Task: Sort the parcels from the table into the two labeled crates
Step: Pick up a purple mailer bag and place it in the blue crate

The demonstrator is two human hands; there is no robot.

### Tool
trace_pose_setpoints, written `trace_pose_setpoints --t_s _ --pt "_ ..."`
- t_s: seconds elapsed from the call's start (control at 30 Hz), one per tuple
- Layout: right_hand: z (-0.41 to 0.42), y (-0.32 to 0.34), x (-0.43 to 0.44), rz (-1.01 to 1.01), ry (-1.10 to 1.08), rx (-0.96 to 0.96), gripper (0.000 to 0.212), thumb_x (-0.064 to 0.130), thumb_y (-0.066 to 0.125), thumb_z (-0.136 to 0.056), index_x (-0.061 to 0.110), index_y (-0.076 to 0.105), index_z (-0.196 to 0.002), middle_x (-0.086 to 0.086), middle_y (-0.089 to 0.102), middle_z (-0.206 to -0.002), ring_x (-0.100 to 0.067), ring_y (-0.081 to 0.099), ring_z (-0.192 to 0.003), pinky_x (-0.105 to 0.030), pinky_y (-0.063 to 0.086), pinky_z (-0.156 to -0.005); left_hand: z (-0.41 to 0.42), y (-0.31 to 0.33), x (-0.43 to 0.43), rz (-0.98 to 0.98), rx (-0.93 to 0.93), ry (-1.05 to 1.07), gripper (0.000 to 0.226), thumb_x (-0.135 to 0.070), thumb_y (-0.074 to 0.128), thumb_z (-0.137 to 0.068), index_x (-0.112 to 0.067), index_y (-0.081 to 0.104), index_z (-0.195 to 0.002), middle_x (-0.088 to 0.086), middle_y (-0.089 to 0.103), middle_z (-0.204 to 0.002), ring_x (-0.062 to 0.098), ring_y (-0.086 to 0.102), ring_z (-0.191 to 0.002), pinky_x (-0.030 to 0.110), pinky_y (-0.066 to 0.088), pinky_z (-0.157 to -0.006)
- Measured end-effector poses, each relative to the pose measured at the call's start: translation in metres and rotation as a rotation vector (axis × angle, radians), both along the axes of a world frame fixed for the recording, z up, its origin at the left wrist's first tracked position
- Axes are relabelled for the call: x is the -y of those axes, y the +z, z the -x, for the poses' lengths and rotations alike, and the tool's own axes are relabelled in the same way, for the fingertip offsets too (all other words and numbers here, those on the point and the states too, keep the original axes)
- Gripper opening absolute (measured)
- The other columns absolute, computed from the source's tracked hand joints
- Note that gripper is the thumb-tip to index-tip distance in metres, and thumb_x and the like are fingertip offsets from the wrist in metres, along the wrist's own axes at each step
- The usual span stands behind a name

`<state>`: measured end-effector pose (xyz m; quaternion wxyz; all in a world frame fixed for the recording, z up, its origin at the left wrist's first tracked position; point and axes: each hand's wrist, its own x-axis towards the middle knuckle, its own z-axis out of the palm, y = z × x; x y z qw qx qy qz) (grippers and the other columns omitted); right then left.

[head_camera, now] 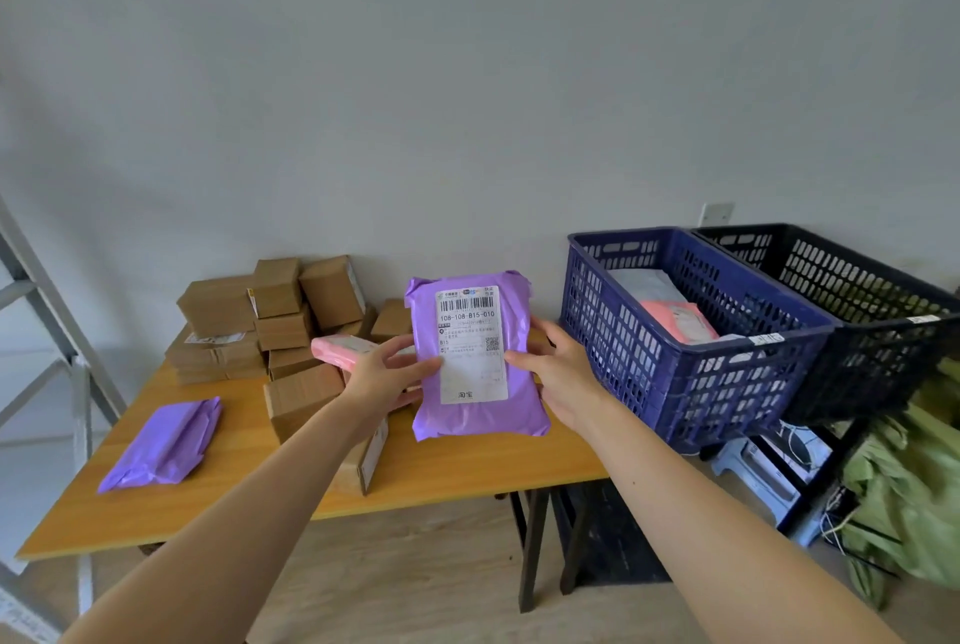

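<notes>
Purple parcel [475, 357] gripped between left hand [384, 373] and right hand [563, 373].

Shipping label [470, 344] on the purple parcel [480, 415]: barcode on top, "108-108-B15-010" under it, then "B15" at left with a QR code at right, and "淘宝" at the bottom. The fine print in between is too small to read. The blue-crate tag [766, 339] on the blue crate [675, 383] rim, the black-crate tag [922, 319] on the black crate [857, 373] rim and the stickers on the cardboard boxes [332, 292] are all illegible.
</notes>
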<state>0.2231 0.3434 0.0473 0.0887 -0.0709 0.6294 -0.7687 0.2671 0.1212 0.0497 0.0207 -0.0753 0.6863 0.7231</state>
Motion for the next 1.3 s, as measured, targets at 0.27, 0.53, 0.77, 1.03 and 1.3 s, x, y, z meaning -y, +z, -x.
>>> trace_pose_setpoints --t_s 0.27,0.53,0.77,1.03,1.3 --pt "-0.029 -0.018 -0.039 0.0 -0.011 0.025 0.043 -0.007 0.068 -0.082 0.029 0.062 -0.104 0.006 0.075 -0.089 -0.013 0.072 -0.085 -0.028 0.059 -0.067 -0.02 -0.013 -0.04 -0.019 0.003 0.021 0.046 -0.005 0.074 -0.081 -0.019 0.058 -0.122 0.01 0.073 -0.101 0.024 0.072 -0.089 0.032 0.06 -0.071" --pt "-0.064 -0.02 -0.062 -0.035 -0.188 0.093 0.051 -0.007 0.072 -0.077 0.016 0.061 -0.121 -0.005 0.071 -0.104 -0.019 0.069 -0.095 -0.032 0.058 -0.073 -0.026 -0.021 -0.059 0.022 -0.002 -0.091 0.042 -0.007 0.075 -0.08 -0.019 0.061 -0.118 0.012 0.072 -0.107 0.03 0.069 -0.098 0.05 0.053 -0.092" --pt "-0.099 -0.027 -0.085 -0.112 -0.367 0.148 0.05 -0.013 0.068 -0.075 0.012 0.062 -0.118 -0.012 0.069 -0.11 -0.029 0.064 -0.106 -0.049 0.053 -0.091 -0.015 -0.039 -0.082 0.014 0.021 -0.216 0.058 -0.009 0.079 -0.076 -0.015 0.057 -0.129 0.008 0.073 -0.103 0.025 0.071 -0.091 0.035 0.057 -0.074" --pt "-0.125 -0.054 -0.131 -0.191 -0.545 0.188 0.044 -0.006 0.073 -0.075 0.03 0.062 -0.097 0.0 0.071 -0.099 -0.02 0.065 -0.1 -0.043 0.054 -0.087 -0.018 -0.065 -0.14 0.033 0.114 -0.322 0.046 -0.013 0.08 -0.077 -0.025 0.058 -0.116 0.005 0.075 -0.091 0.019 0.074 -0.077 0.027 0.058 -0.06" --pt "-0.104 -0.053 -0.2 -0.215 -0.489 0.166 0.041 -0.005 0.067 -0.079 0.021 0.063 -0.11 0.001 0.071 -0.102 -0.02 0.066 -0.1 -0.045 0.056 -0.087 0.001 -0.056 -0.207 0.144 0.09 -0.321 0.047 -0.014 0.08 -0.077 -0.02 0.054 -0.116 0.011 0.07 -0.103 0.017 0.071 -0.075 0.026 0.057 -0.06"
